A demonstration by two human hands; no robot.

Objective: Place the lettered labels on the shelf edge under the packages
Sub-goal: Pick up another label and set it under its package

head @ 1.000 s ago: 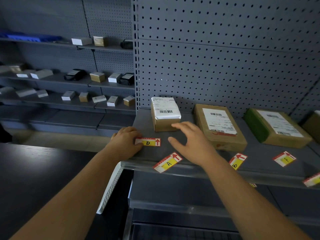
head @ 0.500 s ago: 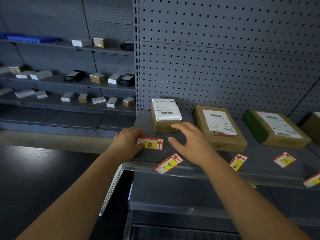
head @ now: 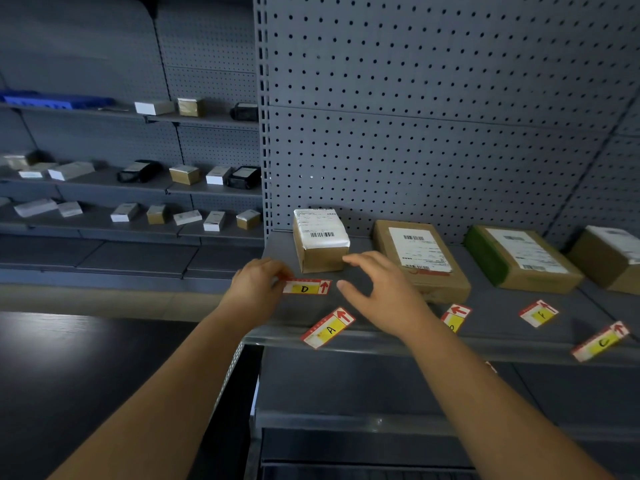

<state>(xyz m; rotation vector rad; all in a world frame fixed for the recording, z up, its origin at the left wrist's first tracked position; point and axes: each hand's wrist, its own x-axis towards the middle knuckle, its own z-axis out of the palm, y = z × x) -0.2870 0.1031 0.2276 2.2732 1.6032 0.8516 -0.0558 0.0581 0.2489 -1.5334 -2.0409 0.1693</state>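
Note:
My left hand (head: 254, 289) pinches the left end of the red-and-yellow D label (head: 306, 287), held just in front of the small white-topped package (head: 320, 239). My right hand (head: 382, 294) hovers with spread, relaxed fingers to the right of that label, holding nothing. The A label (head: 328, 328) lies tilted at the grey shelf edge (head: 381, 344). A label (head: 455, 317) partly hidden by my right wrist lies under the flat brown package (head: 417, 259). The F label (head: 538, 313) and C label (head: 601, 341) lie further right.
A green-sided package (head: 519, 259) and a brown box (head: 611, 258) stand at the right of the shelf. A perforated back panel (head: 433, 133) rises behind. Shelves at the left (head: 138, 188) carry several small boxes. A dark surface (head: 69, 375) lies at the lower left.
My left hand has shifted the D label slightly right, toward the front of the small package. My right hand has stayed almost still.

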